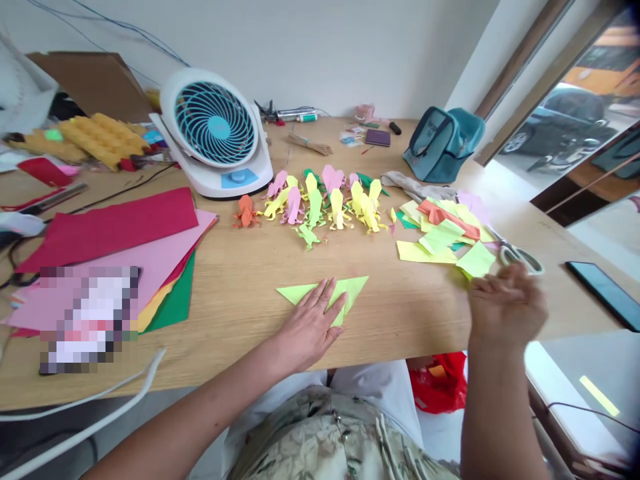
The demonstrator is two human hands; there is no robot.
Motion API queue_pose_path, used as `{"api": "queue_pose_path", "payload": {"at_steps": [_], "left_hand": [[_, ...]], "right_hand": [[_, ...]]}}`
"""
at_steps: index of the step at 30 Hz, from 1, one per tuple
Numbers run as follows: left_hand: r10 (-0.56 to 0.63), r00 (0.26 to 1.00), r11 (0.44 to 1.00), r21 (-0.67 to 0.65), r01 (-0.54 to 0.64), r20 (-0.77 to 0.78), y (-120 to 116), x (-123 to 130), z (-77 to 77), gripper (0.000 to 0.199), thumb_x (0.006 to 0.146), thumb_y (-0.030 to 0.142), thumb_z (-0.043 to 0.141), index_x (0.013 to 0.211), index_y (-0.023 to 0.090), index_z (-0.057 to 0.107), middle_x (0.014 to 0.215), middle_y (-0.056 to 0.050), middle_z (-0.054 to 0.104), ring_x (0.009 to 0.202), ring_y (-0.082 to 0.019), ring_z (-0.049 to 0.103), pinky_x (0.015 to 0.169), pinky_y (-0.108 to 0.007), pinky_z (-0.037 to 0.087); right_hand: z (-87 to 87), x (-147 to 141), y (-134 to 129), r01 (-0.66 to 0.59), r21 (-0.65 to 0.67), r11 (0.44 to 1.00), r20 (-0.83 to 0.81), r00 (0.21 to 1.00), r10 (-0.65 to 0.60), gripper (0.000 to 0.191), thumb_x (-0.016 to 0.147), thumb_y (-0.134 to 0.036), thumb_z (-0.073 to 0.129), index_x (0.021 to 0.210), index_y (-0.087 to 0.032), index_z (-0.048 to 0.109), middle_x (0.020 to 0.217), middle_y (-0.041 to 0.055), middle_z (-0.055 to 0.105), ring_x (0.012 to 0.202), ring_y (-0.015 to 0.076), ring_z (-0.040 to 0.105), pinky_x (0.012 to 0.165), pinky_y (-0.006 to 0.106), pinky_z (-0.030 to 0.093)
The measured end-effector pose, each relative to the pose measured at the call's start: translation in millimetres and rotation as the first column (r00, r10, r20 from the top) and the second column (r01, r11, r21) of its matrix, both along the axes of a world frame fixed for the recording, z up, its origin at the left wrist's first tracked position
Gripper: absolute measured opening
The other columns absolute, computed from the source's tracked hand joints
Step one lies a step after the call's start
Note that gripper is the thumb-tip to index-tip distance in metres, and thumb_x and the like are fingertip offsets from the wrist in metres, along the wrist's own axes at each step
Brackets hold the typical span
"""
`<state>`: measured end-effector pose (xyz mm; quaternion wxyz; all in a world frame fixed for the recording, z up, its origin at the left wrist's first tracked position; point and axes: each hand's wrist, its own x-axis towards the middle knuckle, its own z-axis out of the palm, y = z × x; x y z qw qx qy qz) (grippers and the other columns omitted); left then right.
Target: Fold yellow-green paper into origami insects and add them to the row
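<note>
My left hand [315, 323] lies flat, fingers spread, on a folded yellow-green paper triangle [356, 288] near the table's front edge. The hand covers the triangle's middle; both side corners show. To the right, my right hand [507, 303] is raised with curled fingers at the white handles of the scissors [534, 261]. Its fingertips overlap the handles, and their exact grip is partly hidden. The blades point toward a loose pile of coloured paper pieces [443, 237]. Beyond my left hand stand several folded paper figures with curled legs [314, 207] in yellow, green, pink and orange.
A white fan [215, 127] stands at the back left. Large coloured sheets [120, 227] and a pixelated object [90, 323] lie at the left. A teal bag [443, 147] and grey glove [415, 185] sit back right. A phone [607, 293] lies at the right edge.
</note>
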<state>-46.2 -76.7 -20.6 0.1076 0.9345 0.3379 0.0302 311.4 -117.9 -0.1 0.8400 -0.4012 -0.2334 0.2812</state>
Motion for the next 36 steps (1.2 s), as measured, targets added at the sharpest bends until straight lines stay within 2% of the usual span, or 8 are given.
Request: {"api": "queue_pose_path", "payload": {"at_steps": [3, 6, 10, 14, 16, 19, 26, 36], "left_hand": [[0.016, 1.000, 1.000, -0.017, -0.016, -0.022, -2, 2, 0.8, 0.062, 0.097, 0.036, 0.047, 0.153, 0.018, 0.027, 0.163, -0.016, 0.010, 0.151, -0.031, 0.007, 0.121, -0.047, 0.021], [0.031, 0.999, 1.000, 0.002, -0.031, -0.018, -3, 4, -0.7, 0.065, 0.097, 0.037, 0.046, 0.153, 0.012, 0.025, 0.163, -0.017, 0.013, 0.151, -0.031, 0.008, 0.121, -0.047, 0.021], [0.042, 0.999, 0.998, 0.047, -0.041, -0.015, -4, 4, -2.0, 0.063, 0.099, 0.040, 0.039, 0.153, 0.011, 0.025, 0.162, -0.015, 0.016, 0.151, -0.031, 0.011, 0.120, -0.055, 0.018], [0.061, 0.998, 0.997, 0.044, -0.060, -0.026, -5, 5, -1.1, 0.063, 0.099, 0.041, 0.040, 0.153, 0.012, 0.026, 0.162, -0.015, 0.018, 0.151, -0.030, 0.013, 0.120, -0.053, 0.020], [0.090, 0.996, 0.994, 0.059, -0.089, -0.014, -6, 6, -1.1, 0.064, 0.098, 0.043, 0.041, 0.153, 0.013, 0.026, 0.162, -0.016, 0.016, 0.151, -0.030, 0.014, 0.120, -0.052, 0.021], [0.127, 0.992, 0.989, 0.076, -0.126, -0.012, -7, 7, -1.4, 0.064, 0.098, 0.045, 0.041, 0.153, 0.014, 0.026, 0.163, -0.017, 0.015, 0.151, -0.032, 0.014, 0.119, -0.052, 0.021], [0.169, 0.986, 0.983, 0.074, -0.169, 0.002, -10, 10, -2.2, 0.071, 0.099, 0.056, 0.030, 0.153, 0.010, 0.026, 0.161, -0.017, 0.021, 0.150, -0.031, 0.018, 0.119, -0.054, 0.022], [0.241, 0.970, 0.964, 0.110, -0.243, 0.031, -16, 15, -4.6, 0.059, 0.098, 0.033, 0.036, 0.152, 0.012, 0.027, 0.162, -0.013, 0.020, 0.150, -0.028, 0.018, 0.120, -0.054, 0.020]], "right_hand": [[6.4, -75, 25, -0.236, -0.247, 0.940, 0.219, 0.931, 0.291, 0.034, 0.083, -0.035, 0.065, 0.116, -0.027, 0.062, 0.083, -0.0010, 0.066, 0.054, 0.0092, 0.047, 0.052, 0.026, 0.042], [8.2, -129, 39, -0.328, -0.408, 0.852, 0.586, 0.622, 0.520, 0.040, 0.091, -0.035, 0.058, 0.130, -0.024, 0.056, 0.095, 0.0040, 0.071, 0.071, 0.0140, 0.060, 0.068, 0.030, 0.050], [3.6, -151, 35, -0.225, -0.444, 0.867, 0.855, 0.183, 0.485, 0.036, 0.098, -0.028, 0.046, 0.132, -0.023, 0.056, 0.117, 0.0095, 0.068, 0.103, 0.0196, 0.063, 0.088, 0.036, 0.051], [-6.4, -153, 17, -0.123, -0.514, 0.849, 0.848, -0.219, 0.482, 0.046, 0.100, -0.030, 0.041, 0.145, -0.020, 0.045, 0.146, 0.0129, 0.052, 0.135, 0.0243, 0.046, 0.111, 0.046, 0.036], [-12.7, -155, 9, -0.037, -0.539, 0.842, 0.799, -0.340, 0.496, 0.053, 0.100, -0.036, 0.040, 0.150, -0.018, 0.037, 0.154, 0.0132, 0.040, 0.145, 0.0260, 0.034, 0.117, 0.050, 0.027], [-20.6, -159, 2, 0.084, -0.540, 0.838, 0.759, -0.382, 0.527, 0.057, 0.101, -0.041, 0.036, 0.152, -0.015, 0.034, 0.159, 0.0124, 0.031, 0.149, 0.0261, 0.024, 0.119, 0.050, 0.020], [-28.9, -164, 1, 0.253, -0.525, 0.812, 0.756, -0.298, 0.582, 0.057, 0.101, -0.044, 0.034, 0.150, -0.015, 0.036, 0.160, 0.0108, 0.027, 0.148, 0.0268, 0.026, 0.118, 0.051, 0.017], [-31.3, -163, 1, 0.244, -0.527, 0.814, 0.770, -0.268, 0.579, 0.059, 0.100, -0.043, 0.034, 0.151, -0.015, 0.033, 0.159, 0.0122, 0.028, 0.148, 0.0272, 0.027, 0.118, 0.054, 0.017]]}}
